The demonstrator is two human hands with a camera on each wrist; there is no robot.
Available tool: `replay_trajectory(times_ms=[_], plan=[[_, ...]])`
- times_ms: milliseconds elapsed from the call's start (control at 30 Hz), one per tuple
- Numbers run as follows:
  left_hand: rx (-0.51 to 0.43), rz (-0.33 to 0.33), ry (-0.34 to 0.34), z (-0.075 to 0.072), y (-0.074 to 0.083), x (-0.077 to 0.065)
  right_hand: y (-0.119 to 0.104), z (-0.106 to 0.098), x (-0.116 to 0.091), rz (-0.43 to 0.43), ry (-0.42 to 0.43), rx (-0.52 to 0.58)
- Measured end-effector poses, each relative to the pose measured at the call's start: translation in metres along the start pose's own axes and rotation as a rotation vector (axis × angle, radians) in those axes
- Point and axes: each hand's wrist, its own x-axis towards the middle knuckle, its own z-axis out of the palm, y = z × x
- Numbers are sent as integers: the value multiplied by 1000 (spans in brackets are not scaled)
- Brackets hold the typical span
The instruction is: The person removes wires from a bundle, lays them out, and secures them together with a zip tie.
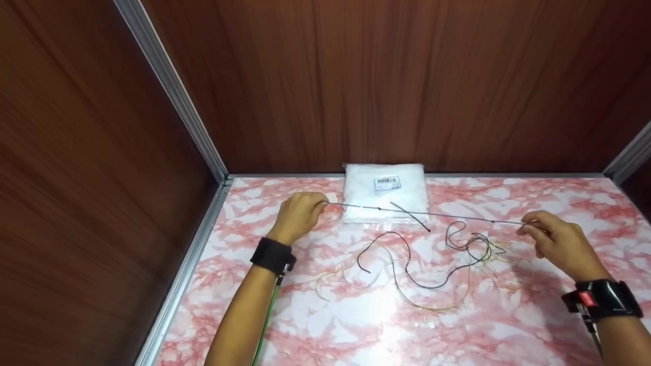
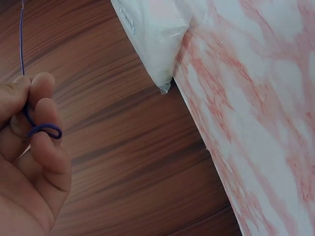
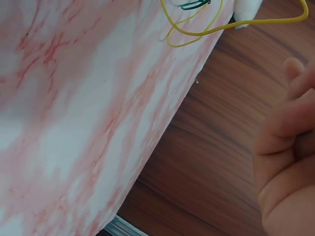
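Observation:
A thin dark wire (image 1: pixel 437 215) is stretched nearly straight between my two hands, with small dark lumps along it. My left hand (image 1: pixel 301 211) pinches one end between thumb and forefinger. In the left wrist view, the wire (image 2: pixel 22 49) looks blue-purple, and its tail loops through the curled fingers (image 2: pixel 51 155). At the other end, my right hand (image 1: pixel 557 241) pinches the wire with thumb and fingertips. The right wrist view shows that hand (image 3: pixel 290 142) with bent fingers, the pinch hidden. A short dark strand (image 1: pixel 411 217) crosses the stretched wire in the head view.
Below the hands, a loose dark wire (image 1: pixel 408 254) and a pale yellow tangle (image 1: pixel 491 252) spread over the red-and-white marbled table (image 1: pixel 325 330). A yellow wire (image 3: pixel 246 23) and a green coil (image 3: pixel 194 5) show in the right wrist view. A clear-wrapped white packet (image 1: pixel 361 185) lies against the brown back wall (image 1: pixel 381 86).

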Motion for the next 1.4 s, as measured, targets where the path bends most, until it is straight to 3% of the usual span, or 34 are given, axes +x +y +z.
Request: replay_trajectory(times_ms=[267,567,800,1000,1267,1400], plan=[[-7,-22,-13,0,-6,-10,7,-5,-10,61,-72,35],[-58,-44,-63,0,-14,-27,15,-5,-24,82,-19,-10],[-77,-91,-190,4,-17,-45,18,-6,-38,39,-21,-54],[-104,-141,-358,7,-20,-61,22,-2,-51,-3,-64,-88],[-83,-162,-498,14,-18,-72,25,6,-59,97,-207,-46],[-74,-129,-529,19,-18,-74,27,9,-63,148,-246,-55]])
